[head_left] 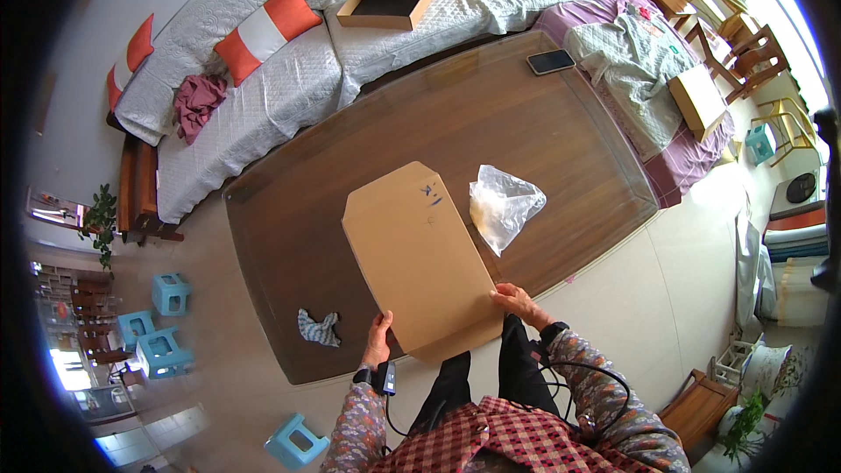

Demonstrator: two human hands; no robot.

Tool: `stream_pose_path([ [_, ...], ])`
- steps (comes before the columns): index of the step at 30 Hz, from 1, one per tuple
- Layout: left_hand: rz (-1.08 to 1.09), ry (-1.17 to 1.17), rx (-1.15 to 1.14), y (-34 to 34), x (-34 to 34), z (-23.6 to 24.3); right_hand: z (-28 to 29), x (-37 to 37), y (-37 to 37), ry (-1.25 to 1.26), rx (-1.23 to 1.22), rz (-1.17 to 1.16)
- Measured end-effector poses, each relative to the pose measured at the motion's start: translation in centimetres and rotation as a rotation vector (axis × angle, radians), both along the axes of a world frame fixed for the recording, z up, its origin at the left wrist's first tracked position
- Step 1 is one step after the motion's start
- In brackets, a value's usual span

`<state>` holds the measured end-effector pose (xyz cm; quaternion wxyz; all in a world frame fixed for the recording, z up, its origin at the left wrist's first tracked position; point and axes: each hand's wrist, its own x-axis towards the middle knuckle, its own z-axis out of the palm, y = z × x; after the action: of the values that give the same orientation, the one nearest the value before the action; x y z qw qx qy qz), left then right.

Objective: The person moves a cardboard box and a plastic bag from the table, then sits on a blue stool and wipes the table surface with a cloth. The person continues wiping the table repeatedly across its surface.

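Observation:
A brown cardboard box point(420, 254), its broad face turned up and its far corners cut at a slant, is held over the near side of the dark wooden table point(307, 201). My left hand point(378, 341) grips its left edge near the bottom corner. On the opposite edge, my right hand point(515, 300) pinches the cardboard, thumb on top. Dark marks show near the box's far end. Beside it on the table lies a clear plastic bag point(505, 208) with something pale inside. A crumpled striped cloth point(319, 328) rests left of my left hand.
A phone point(550, 61) lies at the table's far right. Behind the table runs a sofa point(263, 105) with a white quilted cover, bearing an open cardboard box point(385, 2) and a red-and-white cushion point(268, 32). Blue plastic stools point(163, 352) stand on the floor to the left.

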<state>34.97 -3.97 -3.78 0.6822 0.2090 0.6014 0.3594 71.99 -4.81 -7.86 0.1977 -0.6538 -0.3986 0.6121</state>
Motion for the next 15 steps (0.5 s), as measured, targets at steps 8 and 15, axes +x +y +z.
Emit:
stream_pose_path([
  [8, -0.043, -0.156, -0.129, 0.7, 0.1, 1.2, 4.8, -0.1, 1.7, 0.376, -0.042, -0.054],
  [15, -0.051, -0.277, -0.17, 1.4, -1.0, 3.7, 9.8, -0.6, 3.0, 0.462, -0.13, -0.013],
])
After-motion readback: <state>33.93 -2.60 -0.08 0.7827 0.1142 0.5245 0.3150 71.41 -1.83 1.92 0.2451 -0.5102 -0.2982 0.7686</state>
